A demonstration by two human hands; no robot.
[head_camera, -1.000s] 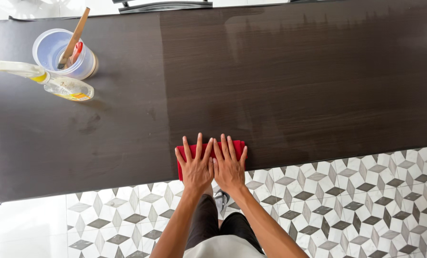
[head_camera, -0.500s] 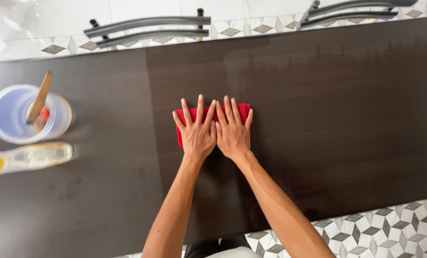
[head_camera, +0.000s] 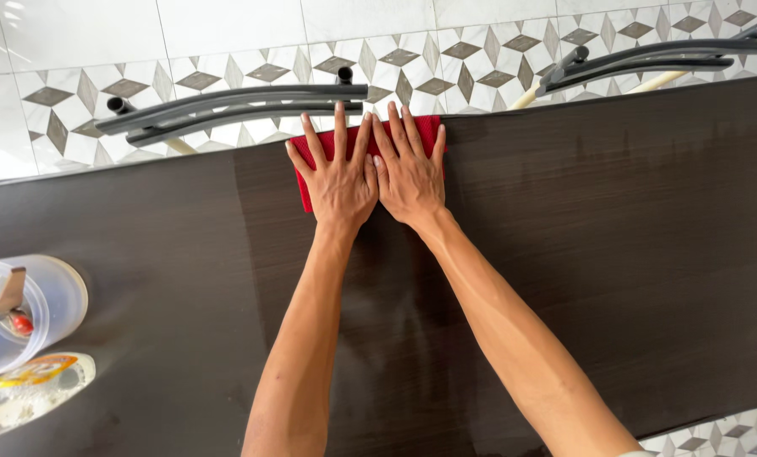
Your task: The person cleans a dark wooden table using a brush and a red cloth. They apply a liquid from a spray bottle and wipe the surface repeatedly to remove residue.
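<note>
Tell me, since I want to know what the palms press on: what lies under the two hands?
A red cloth lies flat under the left hand and right hand, at the dark table's far edge. Its middle is covered by the hands.

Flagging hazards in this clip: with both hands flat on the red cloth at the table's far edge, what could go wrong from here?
1. The red cloth lies at the far edge of the table; another push might send it off toward the chair backs.
2. Both arms are stretched out, so the left hand and right hand could slip.
</note>
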